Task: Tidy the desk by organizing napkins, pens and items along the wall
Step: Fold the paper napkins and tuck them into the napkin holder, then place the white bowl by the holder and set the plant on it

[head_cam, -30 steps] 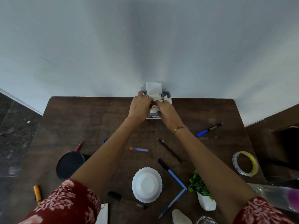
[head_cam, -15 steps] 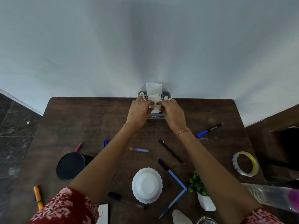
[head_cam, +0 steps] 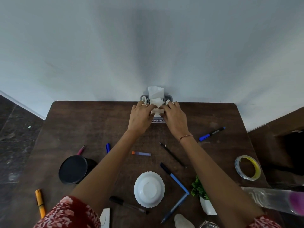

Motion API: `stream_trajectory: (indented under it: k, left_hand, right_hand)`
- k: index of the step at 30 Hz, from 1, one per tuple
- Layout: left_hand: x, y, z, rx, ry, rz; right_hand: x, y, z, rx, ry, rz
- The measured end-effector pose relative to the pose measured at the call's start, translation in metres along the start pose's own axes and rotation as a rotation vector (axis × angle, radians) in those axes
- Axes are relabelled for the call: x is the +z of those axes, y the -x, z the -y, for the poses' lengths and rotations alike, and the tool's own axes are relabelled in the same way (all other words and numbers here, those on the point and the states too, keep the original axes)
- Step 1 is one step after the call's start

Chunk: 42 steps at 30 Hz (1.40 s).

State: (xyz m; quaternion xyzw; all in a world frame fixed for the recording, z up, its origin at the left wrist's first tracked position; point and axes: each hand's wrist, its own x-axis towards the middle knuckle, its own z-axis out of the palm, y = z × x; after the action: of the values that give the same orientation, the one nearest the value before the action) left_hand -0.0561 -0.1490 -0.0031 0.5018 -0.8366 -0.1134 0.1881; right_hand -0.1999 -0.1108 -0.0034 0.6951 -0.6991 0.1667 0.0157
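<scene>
A grey napkin holder (head_cam: 169,97) stands against the wall at the desk's far edge, with white napkins (head_cam: 156,94) sticking up from it. My left hand (head_cam: 141,116) and my right hand (head_cam: 175,118) meet at the holder's front, and the fingers of both pinch a crumpled napkin (head_cam: 156,104) between them. Pens lie loose on the desk: a blue marker (head_cam: 212,133), a black pencil (head_cam: 172,155), a blue pen (head_cam: 175,178) and a black pen (head_cam: 128,205).
Also on the dark desk (head_cam: 85,122) are a black round container (head_cam: 73,169), an upturned white bowl (head_cam: 149,189), a tape roll (head_cam: 247,167), a small potted plant (head_cam: 199,190), a yellow marker (head_cam: 40,203), a pink pen (head_cam: 81,150) and a clear bottle (head_cam: 271,199).
Both hands have drawn back a little from the holder and spread apart slightly, still on the front napkin. Nothing else on the desk has moved.
</scene>
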Motion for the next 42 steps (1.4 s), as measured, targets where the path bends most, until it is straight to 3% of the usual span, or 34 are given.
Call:
stream_trajectory:
  k: [7,12,24,42]
  left_hand:
    - [-0.017,0.021,-0.017,-0.122,0.156,-0.115]
    - [-0.034,0.041,-0.032,-0.157,0.143,-0.173]
    - [-0.068,0.107,-0.063,-0.226,-0.002,-0.156]
    - [-0.072,0.207,-0.100,-0.336,-0.006,-0.170]
  right_hand:
    - [-0.017,0.023,0.010,0.096,-0.054,-0.094]
    - [-0.035,0.046,0.021,0.108,-0.089,-0.132]
    - [-0.067,0.108,0.044,0.101,-0.144,-0.143]
    - [-0.090,0.207,0.061,0.052,-0.219,-0.055]
